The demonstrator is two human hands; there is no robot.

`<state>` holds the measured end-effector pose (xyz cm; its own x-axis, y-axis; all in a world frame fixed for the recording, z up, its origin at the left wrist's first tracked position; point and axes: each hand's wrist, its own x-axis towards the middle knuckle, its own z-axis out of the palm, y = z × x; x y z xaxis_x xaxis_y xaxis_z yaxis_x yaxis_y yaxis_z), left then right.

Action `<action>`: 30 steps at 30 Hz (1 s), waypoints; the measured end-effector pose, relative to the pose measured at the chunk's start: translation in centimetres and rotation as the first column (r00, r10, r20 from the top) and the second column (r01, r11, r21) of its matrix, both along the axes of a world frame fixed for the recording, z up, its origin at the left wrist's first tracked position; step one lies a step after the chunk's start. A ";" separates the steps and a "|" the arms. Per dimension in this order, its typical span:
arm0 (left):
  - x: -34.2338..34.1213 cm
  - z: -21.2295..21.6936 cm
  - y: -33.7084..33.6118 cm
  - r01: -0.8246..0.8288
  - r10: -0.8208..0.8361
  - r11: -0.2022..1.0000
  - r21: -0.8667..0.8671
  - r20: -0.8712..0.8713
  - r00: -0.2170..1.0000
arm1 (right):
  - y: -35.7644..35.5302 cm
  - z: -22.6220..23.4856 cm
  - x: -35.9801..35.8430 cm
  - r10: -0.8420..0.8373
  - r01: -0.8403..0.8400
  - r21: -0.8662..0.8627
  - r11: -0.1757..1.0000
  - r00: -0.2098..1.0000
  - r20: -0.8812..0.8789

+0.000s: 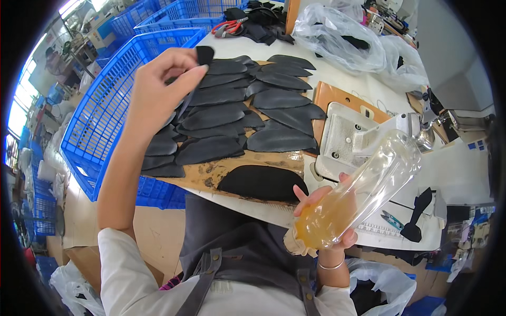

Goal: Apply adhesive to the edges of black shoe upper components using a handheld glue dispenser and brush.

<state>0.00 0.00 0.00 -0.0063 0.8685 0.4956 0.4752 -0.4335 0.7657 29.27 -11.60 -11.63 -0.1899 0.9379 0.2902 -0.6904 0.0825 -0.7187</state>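
Note:
My left hand (158, 87) is raised over the left side of the table, thumb and fingers pinched on a thin black piece (205, 54), most of which the hand hides. Wrapped in my right hand (348, 239) is a clear plastic bottle (363, 192), tilted with its neck toward me and yellowish liquid pooled at that lower end. Between the hands lies a stained brown board (200, 177). Several dark leather-like pieces (282, 140) overlap in columns across it. One flat, rounded black piece (263, 183) rests alone on the board's near edge, just left of the bottle.
A blue plastic crate (100, 124) stands left of the table. A sewing machine (363, 139) sits at the right, with teal snips (391, 221) and a ruler (377, 229) nearby. Red-handled scissors (230, 27) and clear plastic bags (337, 39) are at the back.

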 end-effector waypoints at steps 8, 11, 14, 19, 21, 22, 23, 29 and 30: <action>7.9 -3.9 8.6 0.028 0.052 0.968 0.251 -0.307 0.950 | 0.3 0.1 0.3 0.000 0.001 0.074 0.997 1.000 -0.013; 10.8 -5.7 10.3 0.087 0.014 0.971 0.224 -0.411 0.911 | 0.2 0.2 0.3 -0.007 0.009 0.053 0.999 0.999 -0.034; 12.6 -7.2 11.3 0.176 -0.060 0.965 0.196 -0.489 0.870 | 0.1 0.2 0.3 0.000 0.002 0.046 0.999 0.999 -0.037; 14.3 -8.5 11.4 0.281 -0.198 0.959 0.043 -0.608 0.769 | 0.2 0.1 0.6 0.002 0.000 0.034 0.999 0.998 -0.057; 14.5 -8.9 11.3 0.352 -0.241 0.936 0.032 -0.670 0.703 | 0.2 0.1 0.6 0.002 0.000 0.028 1.000 0.998 -0.066; 14.5 -8.8 11.3 0.353 -0.243 0.935 0.032 -0.669 0.703 | 0.2 0.1 0.6 0.003 -0.001 0.034 0.999 0.998 -0.060; 14.4 -8.7 11.3 0.337 -0.234 0.942 0.010 -0.699 0.676 | 0.2 0.1 0.6 0.005 -0.003 0.042 0.999 0.999 -0.053; 12.5 -7.2 9.6 0.208 0.000 0.955 0.210 -0.706 0.709 | 0.0 0.1 -0.1 -0.017 0.020 0.047 0.999 0.998 -0.063; 11.4 -6.4 8.6 0.189 0.020 0.948 0.255 -0.642 0.766 | -0.2 0.2 -0.1 -0.008 0.010 0.047 0.999 0.998 -0.058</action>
